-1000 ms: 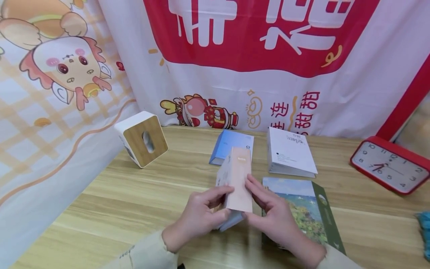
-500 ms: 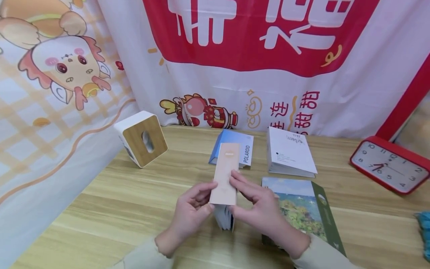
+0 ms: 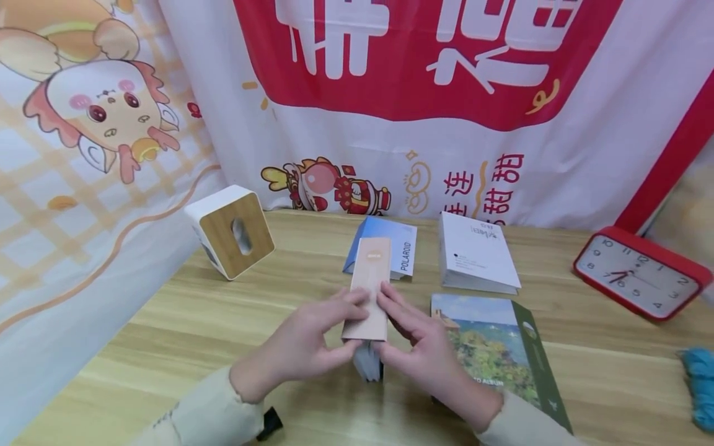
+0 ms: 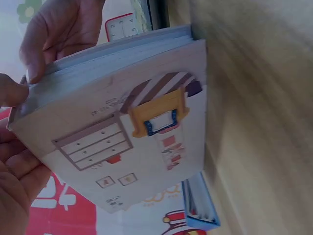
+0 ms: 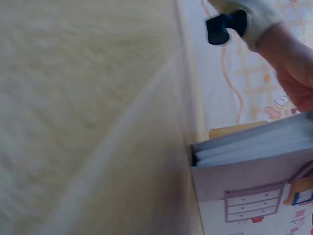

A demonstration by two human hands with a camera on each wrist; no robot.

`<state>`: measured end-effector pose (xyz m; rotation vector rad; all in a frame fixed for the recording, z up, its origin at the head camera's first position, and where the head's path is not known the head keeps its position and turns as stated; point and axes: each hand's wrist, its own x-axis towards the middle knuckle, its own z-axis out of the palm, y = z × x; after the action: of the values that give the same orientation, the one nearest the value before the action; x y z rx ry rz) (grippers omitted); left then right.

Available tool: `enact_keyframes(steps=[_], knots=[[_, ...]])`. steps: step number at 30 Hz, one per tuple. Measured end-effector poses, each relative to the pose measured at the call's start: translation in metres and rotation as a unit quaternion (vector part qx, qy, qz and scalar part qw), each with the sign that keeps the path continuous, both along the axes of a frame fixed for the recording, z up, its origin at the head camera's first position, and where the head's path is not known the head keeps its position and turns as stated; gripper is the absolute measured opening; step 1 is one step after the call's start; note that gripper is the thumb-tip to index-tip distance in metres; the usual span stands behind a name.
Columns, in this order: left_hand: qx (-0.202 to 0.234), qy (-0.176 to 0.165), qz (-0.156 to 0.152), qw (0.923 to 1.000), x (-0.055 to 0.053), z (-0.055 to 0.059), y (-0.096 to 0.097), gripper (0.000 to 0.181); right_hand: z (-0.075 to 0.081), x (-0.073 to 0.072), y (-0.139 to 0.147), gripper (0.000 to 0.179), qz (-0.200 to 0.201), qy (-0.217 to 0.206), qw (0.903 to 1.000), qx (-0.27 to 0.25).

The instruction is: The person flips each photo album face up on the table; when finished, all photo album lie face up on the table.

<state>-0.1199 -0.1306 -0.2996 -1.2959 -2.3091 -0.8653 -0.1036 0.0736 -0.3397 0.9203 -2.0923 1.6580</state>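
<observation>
A thick photo album [image 3: 372,263] with a pink spine stands spine up on the wooden table. Its pale page edges face the person. In the left wrist view, the album's cover [image 4: 142,142] shows a drawn chest of drawers and framed pictures. My left hand [image 3: 301,339] grips it from the left, fingers over the spine and thumb at the near end. On the opposite side, my right hand [image 3: 419,344] holds it with fingers along the spine's edge and thumb at the near end. A green album with a painted landscape [image 3: 485,353] lies flat beside the right hand.
Behind the held album lie a blue POLAROID album [image 3: 385,234] and a white album [image 3: 478,257]. A white box with a wooden front [image 3: 237,232] stands at the left. To the right are a red clock [image 3: 641,272] and a blue bundle [image 3: 700,387]. Printed curtains [image 3: 418,139] hang behind.
The photo album has shifted left and turned so its spine faces up more squarely. My left fingers have slid farther over the spine. Both hands keep hold of it.
</observation>
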Motion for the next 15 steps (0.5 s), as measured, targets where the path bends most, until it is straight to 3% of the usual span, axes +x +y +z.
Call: enact_keyframes(steps=[3, 5, 10, 15], knots=[[-0.024, 0.036, -0.043, 0.9981, -0.004, 0.006, 0.004, 0.023, -0.006, 0.002, -0.002, 0.064, 0.019, -0.018, 0.9995, -0.017], [-0.043, 0.051, -0.054, 0.9963, -0.006, 0.01, 0.006, 0.021, -0.01, 0.003, -0.002, 0.07, 0.033, -0.043, 0.9981, -0.029], [-0.122, 0.071, -0.046, 0.989, -0.007, 0.024, 0.012, 0.025, -0.015, 0.003, 0.001, 0.085, 0.053, -0.135, 0.9884, -0.044], [-0.199, 0.117, -0.028, 0.9725, -0.008, 0.037, 0.019, 0.039, -0.021, 0.001, 0.003, 0.093, 0.041, -0.237, 0.9702, -0.028]])
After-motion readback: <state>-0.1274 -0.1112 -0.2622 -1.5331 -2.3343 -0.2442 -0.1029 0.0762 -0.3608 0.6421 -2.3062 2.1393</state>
